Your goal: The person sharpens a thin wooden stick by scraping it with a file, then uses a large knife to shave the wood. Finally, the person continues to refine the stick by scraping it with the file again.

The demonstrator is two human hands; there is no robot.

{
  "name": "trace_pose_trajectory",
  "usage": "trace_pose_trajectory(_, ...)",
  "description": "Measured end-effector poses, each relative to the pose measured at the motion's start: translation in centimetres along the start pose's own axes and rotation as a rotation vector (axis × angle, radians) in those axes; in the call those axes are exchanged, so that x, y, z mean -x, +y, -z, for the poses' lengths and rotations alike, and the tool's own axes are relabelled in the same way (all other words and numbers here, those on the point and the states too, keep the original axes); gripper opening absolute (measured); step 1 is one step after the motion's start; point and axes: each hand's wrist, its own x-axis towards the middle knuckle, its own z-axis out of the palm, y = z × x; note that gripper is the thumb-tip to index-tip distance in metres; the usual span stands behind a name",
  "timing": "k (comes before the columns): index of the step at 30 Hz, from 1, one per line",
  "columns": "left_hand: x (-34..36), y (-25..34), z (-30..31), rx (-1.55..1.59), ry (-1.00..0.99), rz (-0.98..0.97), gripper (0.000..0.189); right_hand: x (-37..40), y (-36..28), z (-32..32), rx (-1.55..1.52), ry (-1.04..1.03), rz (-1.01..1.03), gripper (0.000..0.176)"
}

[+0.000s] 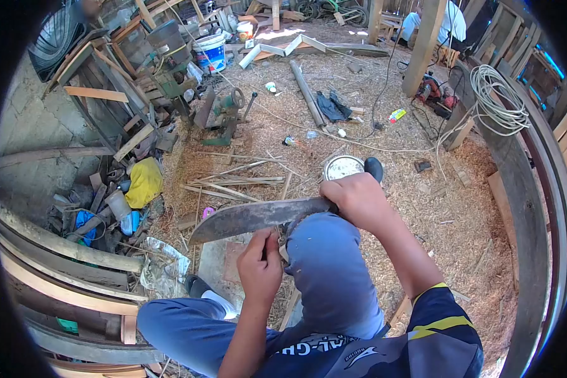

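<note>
A machete (258, 218) with a broad, dark, stained blade lies across the front of my raised knee, its tip pointing left. My right hand (358, 200) is closed around its handle end, just beyond the knee (327, 242). Below the blade, close to its lower edge, my left hand (260, 264) is closed in a pinch, thumb against the curled fingers. I cannot tell what is between those fingers. Beyond my right hand stands a round white-topped container (343, 167), with a dark boot (373, 169) beside it.
Wood shavings (409, 208) cover the ground, with thin wooden strips (239, 179) lying ahead. A green metal machine (227, 113) stands front left, near a paint bucket (210, 53). Coiled cable (499, 101) hangs on a beam at right. Another person (450, 25) is at the far right.
</note>
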Motion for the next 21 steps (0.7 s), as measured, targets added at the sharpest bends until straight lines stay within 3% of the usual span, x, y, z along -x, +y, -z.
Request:
trace_pose_trajectory(5, 1.3, -0.1, 1.3, -0.008, -0.055, 0.06, 0.008, 1.9, 1.3, 0.5, 0.071, -0.009, -0.072, 0.007)
trace_pose_trajectory(11, -0.7, 1.7, -1.9, 0.037, 0.006, -0.027, 0.008, 1.1, 0.6, 0.9, 0.073, -0.012, -0.019, 0.008)
trace_pose_trajectory(15, 0.2, 0.9, -0.9, -0.019, 0.031, -0.047, 0.009, 1.0, 0.5, 0.6, 0.065, -0.022, -0.017, 0.008)
trace_pose_trajectory(21, 3.4, -1.3, 2.2, 0.049, -0.013, 0.049, 0.013, 4.4, 2.7, 1.3, 0.023, -0.012, -0.271, 0.004)
